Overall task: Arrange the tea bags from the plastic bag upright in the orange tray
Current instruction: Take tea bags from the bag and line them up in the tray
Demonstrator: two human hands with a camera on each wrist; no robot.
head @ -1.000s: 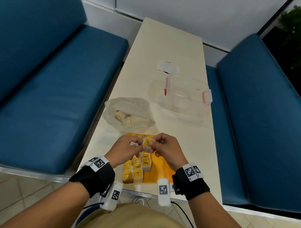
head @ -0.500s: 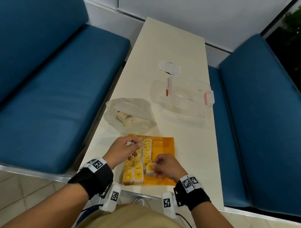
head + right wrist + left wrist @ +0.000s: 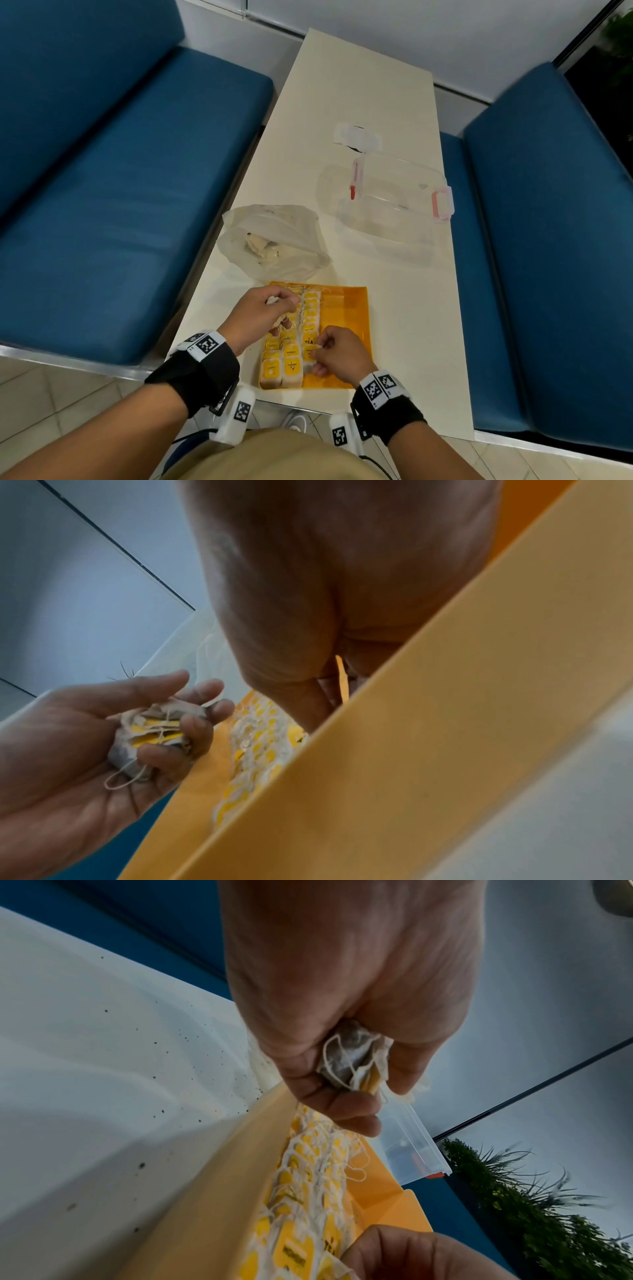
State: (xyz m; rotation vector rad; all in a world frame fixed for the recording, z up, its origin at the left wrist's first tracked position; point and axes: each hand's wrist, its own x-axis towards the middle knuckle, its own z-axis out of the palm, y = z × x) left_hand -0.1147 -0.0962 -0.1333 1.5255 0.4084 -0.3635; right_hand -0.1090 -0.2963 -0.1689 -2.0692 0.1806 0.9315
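The orange tray (image 3: 346,308) sits at the table's near edge with two rows of yellow-tagged tea bags (image 3: 310,310) standing upright along its left side. My left hand (image 3: 263,317) hovers over the tray's left part and grips a bunch of tea bags (image 3: 354,1061), seen also in the right wrist view as crumpled bags (image 3: 150,734) with strings in the palm. My right hand (image 3: 337,353) is low in the tray's near part, pinching one tea bag (image 3: 310,351) at the near end of the second row. The plastic bag (image 3: 274,241) lies beyond the tray with a few bags inside.
A clear plastic container (image 3: 394,202) with red latches lies open on the table (image 3: 342,102) at the right, a white object (image 3: 356,138) beyond it. Blue bench seats (image 3: 120,205) flank the table on both sides. The tray's right half shows bare orange floor.
My right hand has come down from the left hand into the near part of the tray with one tea bag. The left hand stayed over the tray's left side.
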